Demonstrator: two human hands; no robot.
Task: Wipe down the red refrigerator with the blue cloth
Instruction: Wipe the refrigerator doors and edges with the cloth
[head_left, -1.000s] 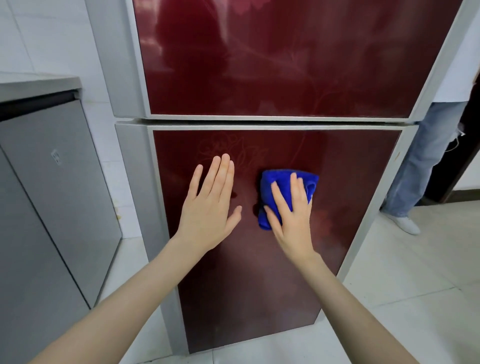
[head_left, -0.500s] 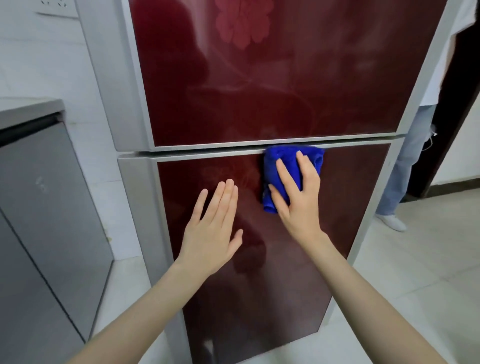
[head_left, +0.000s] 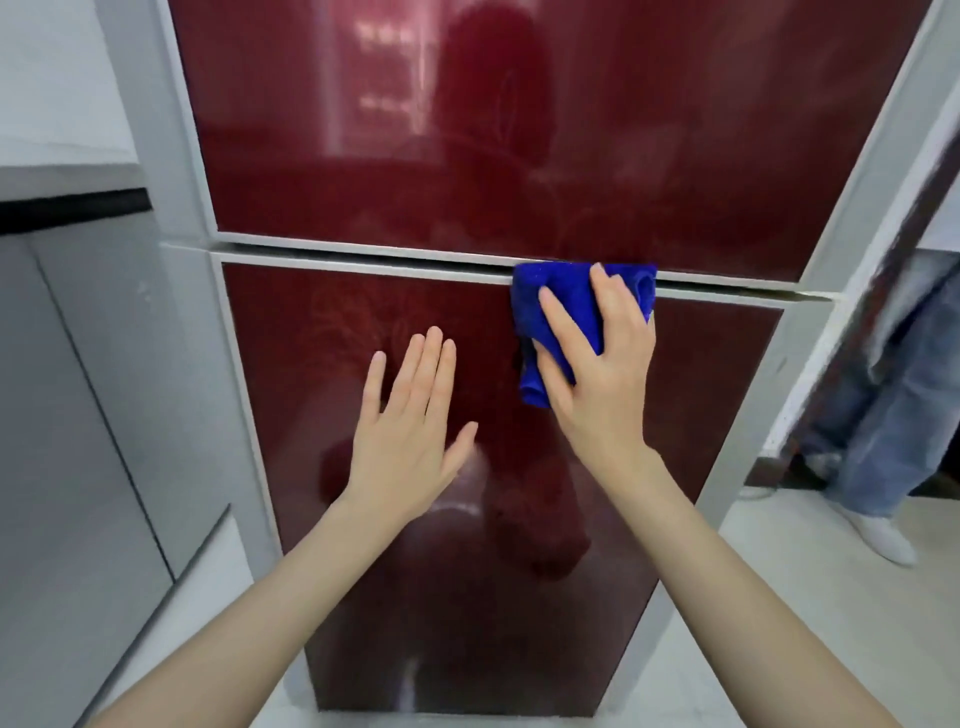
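A person's right hand (head_left: 597, 374) presses a folded, bright blue microfibre cloth (head_left: 563, 304) flat against the glossy red, silver-framed two-door refrigerator (head_left: 519, 156). The fingers lie straight and slightly spread over the fabric, not curled round it. The cloth's top edge lies on the silver seam strip (head_left: 363, 259) that divides the two doors, right of that seam's middle, and the rest of the cloth hangs below the seam on the lower door. The left hand (head_left: 410, 431) rests open below the seam and left of the cloth, fingers together and thumb out, on or just off the red panel; actual contact cannot be told.

Since the cloth is only pinned by a flat palm, it could likely slide out or bunch if pressure eases. Its upper edge could also snag in the gap above the seam. The bare left palm may print fresh smudges on the shiny lower door.

A second ago the cloth sat well below the seam, mid-panel. Half a second ago it had reached the seam near its centre, and it now lies further right along it. The left hand has kept its flat pose below the seam throughout.
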